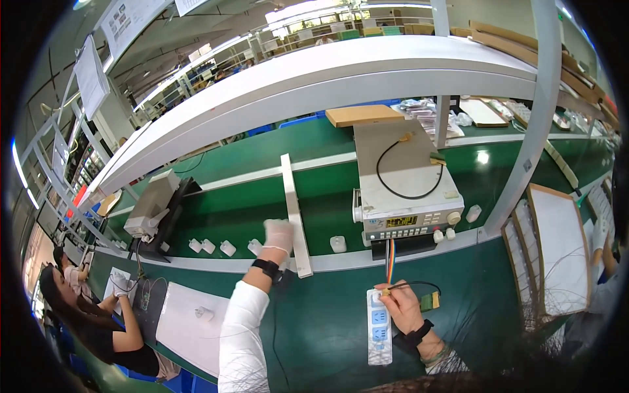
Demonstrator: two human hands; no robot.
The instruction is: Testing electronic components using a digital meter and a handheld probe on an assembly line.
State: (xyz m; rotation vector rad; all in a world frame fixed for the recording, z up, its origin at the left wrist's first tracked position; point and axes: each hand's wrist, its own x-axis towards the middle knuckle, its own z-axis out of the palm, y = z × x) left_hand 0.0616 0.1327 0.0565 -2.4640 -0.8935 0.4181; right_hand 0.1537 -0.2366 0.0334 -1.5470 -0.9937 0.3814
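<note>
My right hand (401,309), bare with a black wristband, pinches the yellowish end connector of a short black cable (416,283) above a white power strip (380,358) with blue sockets. The cable curves right to a small green circuit board (430,301) beside the hand. My left hand (278,236) wears a pale glove and reaches out to the white upright bar (293,213). Its fingers are blurred and partly hidden. Close to it stands a small white plug-in adapter (255,246). Coloured wires (390,261) run down from the bench instrument (406,226) toward the strip.
Several white adapters (227,248) line the ledge, one (337,244) right of the bar. Another black cable (379,173) lies on the instrument. A white overhead shelf (327,75) spans the bench. A co-worker (128,334) sits left; a partitioned tray (560,252) stands right.
</note>
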